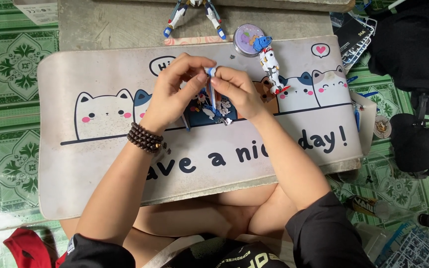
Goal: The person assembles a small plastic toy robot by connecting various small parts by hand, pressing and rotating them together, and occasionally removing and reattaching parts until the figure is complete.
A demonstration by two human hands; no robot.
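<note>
My left hand (177, 89) and my right hand (237, 92) meet above a cream mat (100, 168) printed with cartoon cats. Together they pinch a small blue and white model part (211, 87), the fingertips of both hands touching it at its top. A beaded dark bracelet (145, 137) circles my left wrist. Under the hands lie several tiny loose model pieces (219, 111) on the mat. To the right of my right hand, a white, blue and red robot figure limb (270, 64) lies on the mat.
A round purple tin (247, 39) sits at the mat's far edge. The legs of a blue and white robot figure (194, 15) stand beyond. Plastic part frames (356, 34), black bags (415, 44) and a bottle (373, 207) crowd the green tiled floor at the right.
</note>
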